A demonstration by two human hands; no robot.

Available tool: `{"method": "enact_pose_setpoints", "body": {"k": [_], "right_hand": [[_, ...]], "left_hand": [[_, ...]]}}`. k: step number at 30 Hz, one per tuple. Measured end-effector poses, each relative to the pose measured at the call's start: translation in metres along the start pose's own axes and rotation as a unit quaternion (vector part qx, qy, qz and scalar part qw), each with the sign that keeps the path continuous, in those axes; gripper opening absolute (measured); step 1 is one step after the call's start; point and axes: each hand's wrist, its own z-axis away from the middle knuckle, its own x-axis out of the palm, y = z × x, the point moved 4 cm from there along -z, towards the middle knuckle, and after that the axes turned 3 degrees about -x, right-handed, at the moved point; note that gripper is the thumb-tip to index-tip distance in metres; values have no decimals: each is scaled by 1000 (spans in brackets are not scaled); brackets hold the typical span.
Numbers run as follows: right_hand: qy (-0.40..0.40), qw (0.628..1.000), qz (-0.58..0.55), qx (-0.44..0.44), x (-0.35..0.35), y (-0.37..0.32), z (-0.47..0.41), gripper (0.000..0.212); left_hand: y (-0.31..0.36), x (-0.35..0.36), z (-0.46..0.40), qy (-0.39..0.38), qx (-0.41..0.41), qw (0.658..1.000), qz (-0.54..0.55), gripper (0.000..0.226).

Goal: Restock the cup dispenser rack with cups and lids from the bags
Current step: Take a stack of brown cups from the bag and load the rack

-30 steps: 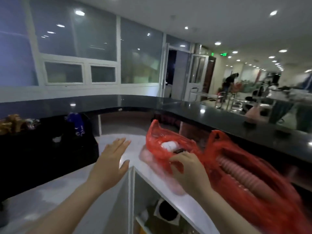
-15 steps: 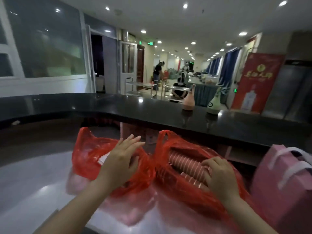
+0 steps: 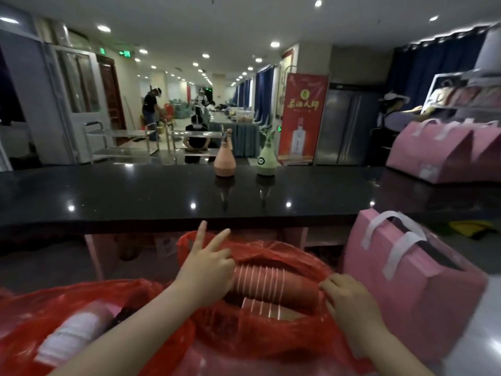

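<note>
A stack of pink paper cups [image 3: 267, 284] lies on its side inside an open red plastic bag [image 3: 271, 337] on the pale worktop, with a second, shorter stack [image 3: 261, 308] just below it in the same bag. The left hand [image 3: 207, 270] rests at the left end of the upper stack, two fingers sticking straight up and the others curled at the cups. The right hand [image 3: 349, 301] is at the stack's right end, fingers bent over the bag's edge; whether it grips the cups I cannot tell. A second red bag [image 3: 35, 316] lies to the left holding a white stack of lids [image 3: 71, 337]. A pink carrier bag [image 3: 406, 283] stands just right, under the black counter [image 3: 135, 194] bearing two bottles [image 3: 225, 158]
</note>
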Motion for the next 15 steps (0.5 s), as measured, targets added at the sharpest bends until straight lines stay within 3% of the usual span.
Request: {"method": "enact_pose_setpoints", "body": {"k": [2,9,11,14,15], "right_hand": [[-46,999,-1,23,15,7,-2,39],[-153,983,-31,95,69,39,-17,38],[-170,975,-41,136,86,47,-24,43],[-169,960,-135,175,105,63,-35,56],[-170,955,-164,177,110,67,-37,58]], "left_hand": [[-19,28,-12,-103,-37,994,-20,48],[-35,100,-39,-222,-72,972,11,89],[-30,108,-42,-203,-74,976,30,92],[-25,110,-50,-98,-65,992,37,90],[-27,116,-51,-113,-84,989,54,88]]}}
